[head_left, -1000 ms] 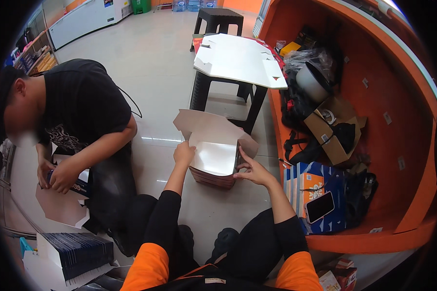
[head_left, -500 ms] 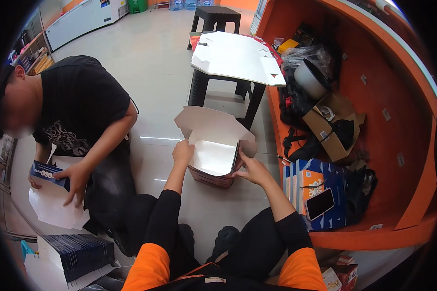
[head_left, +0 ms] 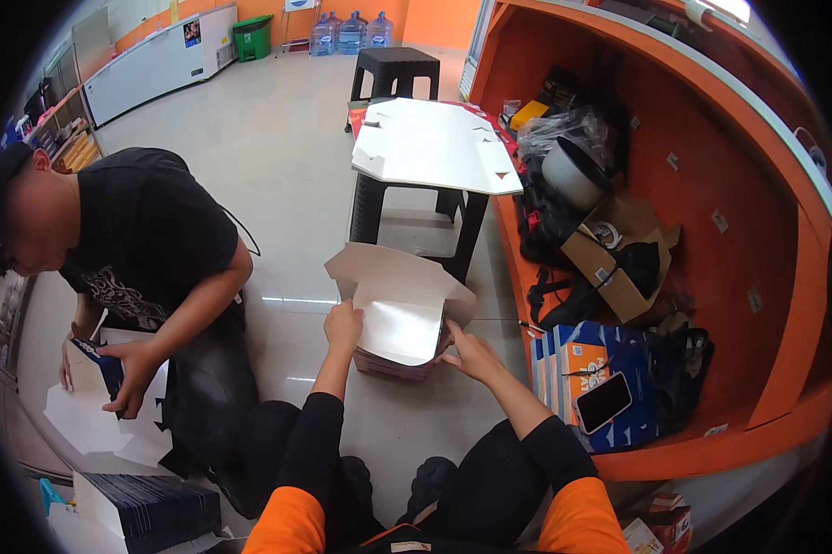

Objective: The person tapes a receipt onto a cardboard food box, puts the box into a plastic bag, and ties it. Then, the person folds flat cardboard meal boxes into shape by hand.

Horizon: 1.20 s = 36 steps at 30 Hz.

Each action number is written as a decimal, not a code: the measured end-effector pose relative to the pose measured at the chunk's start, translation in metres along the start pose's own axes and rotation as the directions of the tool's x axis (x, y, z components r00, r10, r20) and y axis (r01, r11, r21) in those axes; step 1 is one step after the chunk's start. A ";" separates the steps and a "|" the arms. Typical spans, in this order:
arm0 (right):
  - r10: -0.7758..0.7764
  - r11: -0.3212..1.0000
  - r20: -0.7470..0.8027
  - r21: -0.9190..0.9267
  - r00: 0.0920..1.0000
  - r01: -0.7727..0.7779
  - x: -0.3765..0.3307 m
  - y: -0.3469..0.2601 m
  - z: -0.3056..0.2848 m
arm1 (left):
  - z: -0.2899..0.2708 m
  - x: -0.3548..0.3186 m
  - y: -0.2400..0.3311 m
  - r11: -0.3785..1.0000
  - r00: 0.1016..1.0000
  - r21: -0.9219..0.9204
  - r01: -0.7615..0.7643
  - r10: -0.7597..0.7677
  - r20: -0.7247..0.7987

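Between my feet and the stool, an open paperboard food box shows a white inside, with a lid flap raised on its far side. Layered reddish edges show under its near rim, as of a stack. My left hand is closed on the box's left wall, fingers partly over the rim. At the right corner, my right hand pinches the side wall beside a folded flap; some of its fingertips are hidden.
At left, a seated person folds a blue and white carton. A stack of dark folded cartons lies below. Flat white box sheets cover a black stool. An orange shelf at right holds a phone on blue cartons.
My view has tilted up a little, so the scene sits lower. Both hands keep their hold on the box. The other person's carton has turned and folded further.
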State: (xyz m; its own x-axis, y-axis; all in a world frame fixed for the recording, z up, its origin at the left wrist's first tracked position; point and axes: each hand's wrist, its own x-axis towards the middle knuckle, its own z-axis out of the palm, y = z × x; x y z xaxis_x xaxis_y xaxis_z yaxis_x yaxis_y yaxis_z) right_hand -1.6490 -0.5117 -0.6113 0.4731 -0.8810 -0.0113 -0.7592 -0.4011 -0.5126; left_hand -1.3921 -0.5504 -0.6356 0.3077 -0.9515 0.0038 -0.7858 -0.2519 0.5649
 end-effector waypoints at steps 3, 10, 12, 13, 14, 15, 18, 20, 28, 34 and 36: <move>0.021 1.000 -0.011 0.024 1.000 -0.020 0.004 -0.018 -0.007 | -0.002 0.003 -0.015 0.999 0.999 0.025 -0.031 0.031 0.007; 0.031 0.998 -0.067 -0.045 0.997 -0.034 0.007 -0.009 -0.002 | 0.003 -0.025 0.030 0.889 0.893 0.454 0.055 0.160 -0.420; -0.054 0.985 -0.024 -0.163 0.998 0.049 0.006 -0.009 -0.001 | -0.008 -0.040 0.062 0.966 0.983 0.211 -0.147 0.166 -0.078; -0.055 0.987 -0.044 -0.151 0.998 0.048 0.009 -0.014 0.001 | -0.008 -0.040 0.068 0.971 0.980 0.136 -0.197 0.190 0.063; -0.053 0.986 0.015 -0.157 0.998 0.055 0.011 -0.019 0.002 | -0.003 -0.042 0.071 0.971 0.954 0.054 -0.234 0.218 0.207; -0.050 0.985 0.073 -0.162 0.996 0.061 0.012 -0.024 0.003 | 0.003 -0.042 0.073 0.964 0.929 -0.042 -0.261 0.263 0.260; -0.038 0.975 0.065 -0.216 0.997 0.051 0.009 -0.035 0.004 | 0.013 -0.052 0.088 0.957 0.938 -0.128 -0.262 0.283 0.201; -0.067 0.953 0.066 -0.290 0.996 0.084 0.006 -0.041 0.001 | 0.013 -0.057 0.095 0.934 0.947 -0.183 -0.306 0.318 0.040; -0.025 0.918 0.076 -0.392 0.997 0.053 0.013 -0.026 0.001 | 0.028 -0.042 0.092 0.907 0.910 -0.125 -0.403 0.411 0.055; -0.011 0.917 0.068 -0.397 0.998 0.037 0.015 -0.019 -0.001 | 0.027 -0.040 0.092 0.916 0.911 -0.076 -0.394 0.400 0.099; -0.018 0.914 0.088 -0.402 0.996 0.052 0.015 -0.023 -0.004 | 0.024 -0.040 0.089 0.918 0.913 -0.081 -0.387 0.394 0.109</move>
State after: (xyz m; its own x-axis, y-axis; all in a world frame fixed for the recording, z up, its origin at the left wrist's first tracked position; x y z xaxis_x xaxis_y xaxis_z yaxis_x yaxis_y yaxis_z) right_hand -1.6261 -0.5166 -0.5961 0.5243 -0.8480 -0.0774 -0.8490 -0.5135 -0.1243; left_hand -1.4874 -0.5395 -0.6057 -0.0875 -0.9868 0.1361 -0.7976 0.1513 0.5839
